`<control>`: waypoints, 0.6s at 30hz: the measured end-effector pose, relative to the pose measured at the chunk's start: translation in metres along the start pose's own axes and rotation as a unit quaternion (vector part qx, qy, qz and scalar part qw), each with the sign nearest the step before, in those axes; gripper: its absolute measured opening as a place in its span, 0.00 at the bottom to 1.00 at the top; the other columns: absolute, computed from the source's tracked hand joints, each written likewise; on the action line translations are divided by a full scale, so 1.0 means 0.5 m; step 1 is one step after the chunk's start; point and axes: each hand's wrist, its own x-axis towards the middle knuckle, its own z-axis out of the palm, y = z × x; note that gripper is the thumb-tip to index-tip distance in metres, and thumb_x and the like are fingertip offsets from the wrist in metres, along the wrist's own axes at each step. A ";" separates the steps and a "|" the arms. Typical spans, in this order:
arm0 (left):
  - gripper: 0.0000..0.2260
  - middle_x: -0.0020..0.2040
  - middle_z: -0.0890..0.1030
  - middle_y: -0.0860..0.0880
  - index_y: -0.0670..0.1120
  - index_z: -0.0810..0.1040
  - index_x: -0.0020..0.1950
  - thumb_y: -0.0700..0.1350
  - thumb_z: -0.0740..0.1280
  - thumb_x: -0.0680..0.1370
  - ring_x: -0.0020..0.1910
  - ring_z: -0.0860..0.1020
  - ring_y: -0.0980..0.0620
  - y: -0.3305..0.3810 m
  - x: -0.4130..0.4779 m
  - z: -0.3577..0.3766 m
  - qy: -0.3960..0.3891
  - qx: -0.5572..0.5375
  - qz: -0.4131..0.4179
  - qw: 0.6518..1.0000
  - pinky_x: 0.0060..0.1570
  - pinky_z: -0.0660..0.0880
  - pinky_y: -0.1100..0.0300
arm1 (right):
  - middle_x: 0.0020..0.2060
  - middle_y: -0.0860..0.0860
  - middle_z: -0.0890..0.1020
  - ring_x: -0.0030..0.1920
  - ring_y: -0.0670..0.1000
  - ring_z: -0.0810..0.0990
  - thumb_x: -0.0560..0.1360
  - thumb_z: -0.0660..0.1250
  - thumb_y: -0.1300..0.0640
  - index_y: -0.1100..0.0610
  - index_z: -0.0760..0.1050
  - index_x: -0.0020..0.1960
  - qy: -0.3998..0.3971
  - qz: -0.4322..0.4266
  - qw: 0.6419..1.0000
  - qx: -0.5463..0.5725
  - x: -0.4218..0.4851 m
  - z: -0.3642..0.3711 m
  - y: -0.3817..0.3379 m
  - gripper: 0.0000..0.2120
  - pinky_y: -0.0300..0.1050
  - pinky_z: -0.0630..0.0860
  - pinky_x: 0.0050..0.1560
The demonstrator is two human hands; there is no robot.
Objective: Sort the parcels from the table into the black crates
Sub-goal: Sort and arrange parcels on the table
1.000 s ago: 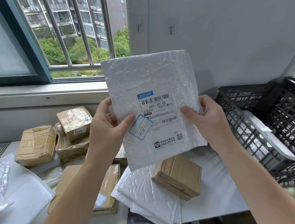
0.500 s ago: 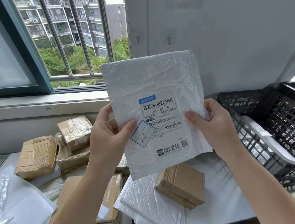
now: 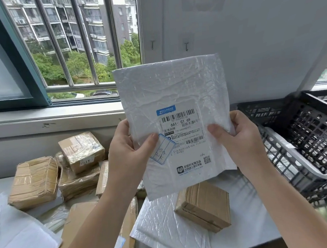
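left hand (image 3: 129, 152) and right hand (image 3: 240, 137) each pinched the white mailer (image 3: 172, 92) by its sides | mailer stayed upright as before, label facing them | sorting apparently paused on choosing a black crate (image 3: 306, 132)

Barred window (image 3: 59, 53) shows apartment blocks (image 3: 96, 21) and trees (image 3: 76, 66) — hooks (image 3: 186, 46) dot the wall (image 3: 259, 38).

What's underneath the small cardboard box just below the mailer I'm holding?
White bubble mailers lie partly under the cardboard box, on the table. How far they reach beneath it is hidden.
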 end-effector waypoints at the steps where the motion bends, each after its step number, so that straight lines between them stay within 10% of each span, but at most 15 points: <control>1: 0.16 0.48 0.86 0.46 0.44 0.73 0.57 0.40 0.72 0.72 0.46 0.86 0.45 0.000 0.002 -0.003 -0.001 0.001 0.001 1.000 0.40 0.82 0.57 | 0.40 0.43 0.85 0.38 0.44 0.84 0.72 0.76 0.53 0.40 0.77 0.41 0.002 -0.001 1.000 -0.001 0.000 0.003 -0.001 0.10 0.34 0.78 0.34; 18: 0.19 0.49 0.86 0.47 0.49 0.71 0.59 0.39 0.73 0.72 0.46 0.86 0.46 -0.018 0.029 -0.002 -0.030 0.019 0.010 0.999 0.39 0.82 0.56 | 0.44 0.45 0.85 0.42 0.46 0.86 0.73 0.75 0.59 0.51 0.75 0.53 0.000 0.016 1.000 0.012 -0.013 0.007 -0.029 0.12 0.37 0.80 0.36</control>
